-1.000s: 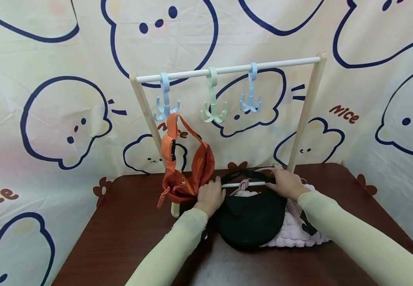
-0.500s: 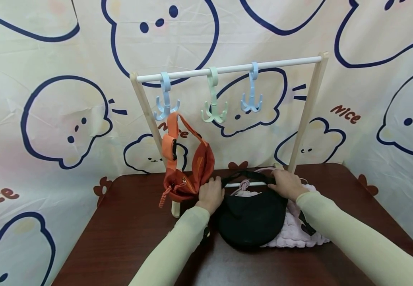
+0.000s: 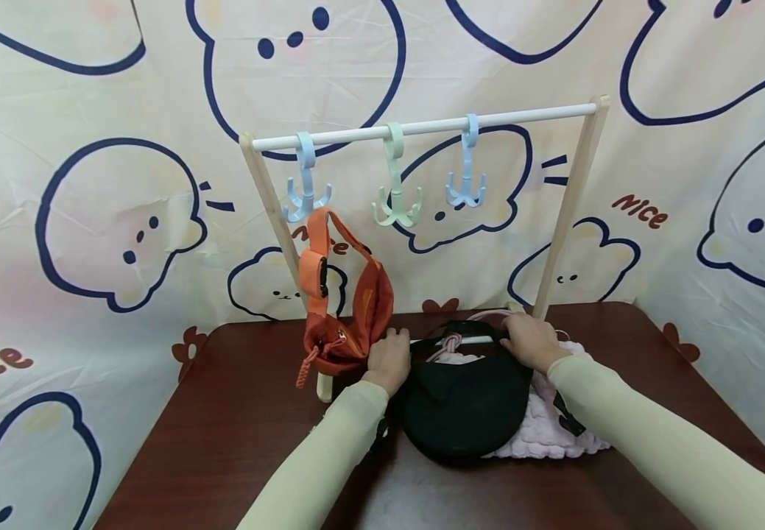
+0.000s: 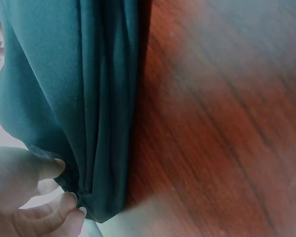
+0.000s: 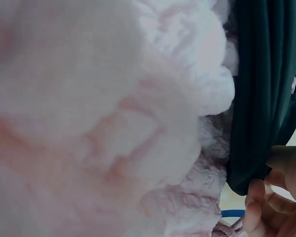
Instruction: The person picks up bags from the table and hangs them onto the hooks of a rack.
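A dark bag [image 3: 464,405], near black in the head view and dark green in the wrist views, is upright at the table's middle. My left hand [image 3: 389,362] pinches its upper left corner, with thumb and fingertips on the cloth in the left wrist view. On the other side my right hand [image 3: 533,342] pinches the upper right corner. The bag's black strap [image 3: 451,326] loops behind it between my hands. A pale pink puffy quilted bag [image 3: 548,427] lies behind and to the right, partly covered, with a knotted pink cord [image 3: 451,342] showing above the dark bag.
A rack with a white top rail [image 3: 521,116] stands behind, carrying blue hooks [image 3: 466,169] and a green hook [image 3: 395,184]. An orange bag [image 3: 349,316] hangs from the left blue hook [image 3: 305,180], close to my left hand. The brown table [image 3: 223,442] meets a printed curtain [image 3: 124,221].
Both hands keep their hold at the dark bag's corners, almost still. The black strap between them has sunk a little on its left side. The orange bag has shifted very slightly.
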Tool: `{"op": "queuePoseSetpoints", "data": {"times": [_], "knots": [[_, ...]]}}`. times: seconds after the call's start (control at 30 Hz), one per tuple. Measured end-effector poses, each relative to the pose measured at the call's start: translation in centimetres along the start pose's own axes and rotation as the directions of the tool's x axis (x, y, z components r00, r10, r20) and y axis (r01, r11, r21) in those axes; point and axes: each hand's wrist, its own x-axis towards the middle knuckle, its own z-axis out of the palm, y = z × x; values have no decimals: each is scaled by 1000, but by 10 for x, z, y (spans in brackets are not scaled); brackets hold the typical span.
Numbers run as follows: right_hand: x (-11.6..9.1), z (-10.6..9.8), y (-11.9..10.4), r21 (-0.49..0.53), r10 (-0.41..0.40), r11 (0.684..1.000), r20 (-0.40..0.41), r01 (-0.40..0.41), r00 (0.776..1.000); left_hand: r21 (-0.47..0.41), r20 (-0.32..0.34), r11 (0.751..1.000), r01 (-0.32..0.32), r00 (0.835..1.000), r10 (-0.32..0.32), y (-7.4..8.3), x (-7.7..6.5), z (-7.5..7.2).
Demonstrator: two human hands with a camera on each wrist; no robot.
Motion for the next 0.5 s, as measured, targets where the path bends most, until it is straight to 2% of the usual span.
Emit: {"op": "queuePoseSetpoints", "data": {"times": [0.17,0.3,0.5], "knots": [[-1,0,-1,5,-31,999,-13,31,999,5,40,1000,-11,999,11,0,0,0],[0,0,-2,10,-27,1000,-10,27,1000,27,73,999,-25,997,23,-1,-1,1],[-3,-2,-4,13,-18,1000,-19,19,1000,52,70,998,-37,997,33,-2,0,1]]}}
